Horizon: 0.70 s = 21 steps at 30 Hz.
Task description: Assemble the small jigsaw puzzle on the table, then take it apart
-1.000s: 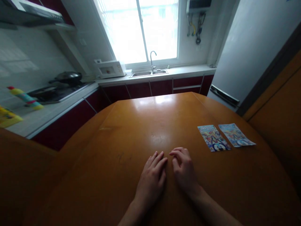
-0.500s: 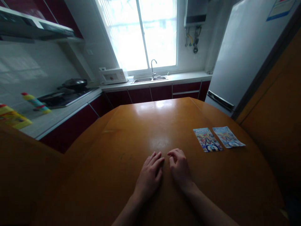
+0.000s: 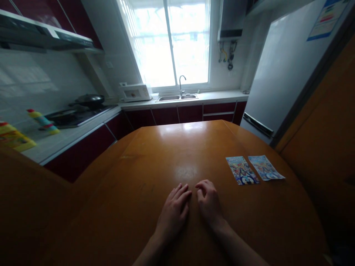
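Observation:
My left hand [image 3: 173, 210] rests palm down on the wooden table [image 3: 155, 155], its fingers stretched out and nothing in them. Just beside it, a small gap away, my right hand [image 3: 208, 203] lies on its outer edge. The right fingers are loosely bent, with a space between thumb and forefinger and nothing visible there. To the right of my hands, apart from them, a colourful cartoon picture sheet [image 3: 242, 170] lies flat. Close to it on its right is a second, paler picture sheet [image 3: 265, 168] with a slightly raised corner.
Beyond the table stand a sink [image 3: 169, 98] and a white microwave [image 3: 135, 92] on the counter. At left are a stove with a black wok [image 3: 90, 100], a yellow-and-blue bottle [image 3: 43, 121] and a yellow package [image 3: 15, 137]. A grey fridge [image 3: 283, 70] rises at right.
The whole view has shifted slightly, so the table, sheets and hands appear a little lower. Both hands keep the same pose on the table.

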Motion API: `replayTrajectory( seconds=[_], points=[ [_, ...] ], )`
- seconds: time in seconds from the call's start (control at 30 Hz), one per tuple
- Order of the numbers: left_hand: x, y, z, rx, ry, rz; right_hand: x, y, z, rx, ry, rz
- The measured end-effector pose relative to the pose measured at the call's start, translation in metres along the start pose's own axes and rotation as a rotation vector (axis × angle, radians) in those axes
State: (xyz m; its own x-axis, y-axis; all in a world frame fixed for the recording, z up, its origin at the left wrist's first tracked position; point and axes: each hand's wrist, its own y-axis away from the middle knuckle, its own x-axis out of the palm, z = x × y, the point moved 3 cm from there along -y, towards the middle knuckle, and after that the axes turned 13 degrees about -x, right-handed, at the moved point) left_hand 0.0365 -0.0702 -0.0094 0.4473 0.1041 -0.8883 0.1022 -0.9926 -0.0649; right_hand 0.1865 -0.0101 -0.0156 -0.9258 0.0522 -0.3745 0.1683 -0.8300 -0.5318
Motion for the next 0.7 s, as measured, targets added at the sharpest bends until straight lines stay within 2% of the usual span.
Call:
replayTrajectory(
  seconds=[0.17,0.3,0.5,0.6,0.7],
  points=[
    [0.001,-0.003,0.0,0.008,-0.01,-0.01,-0.004,-0.005,-0.001,0.005,0.047,-0.036],
    [0.002,-0.005,0.004,0.029,-0.014,-0.047,-0.031,-0.029,-0.023,-0.009,0.362,-0.116],
    [0.002,-0.007,0.007,0.063,-0.017,-0.066,-0.09,-0.061,-0.079,0.173,0.644,-0.201],
    [0.003,-0.007,0.008,0.059,-0.019,-0.065,-0.102,-0.061,-0.093,0.262,0.76,-0.173],
    [0.003,-0.008,0.007,0.051,-0.022,-0.057,-0.103,-0.056,-0.095,0.317,0.834,-0.123]
  ],
)
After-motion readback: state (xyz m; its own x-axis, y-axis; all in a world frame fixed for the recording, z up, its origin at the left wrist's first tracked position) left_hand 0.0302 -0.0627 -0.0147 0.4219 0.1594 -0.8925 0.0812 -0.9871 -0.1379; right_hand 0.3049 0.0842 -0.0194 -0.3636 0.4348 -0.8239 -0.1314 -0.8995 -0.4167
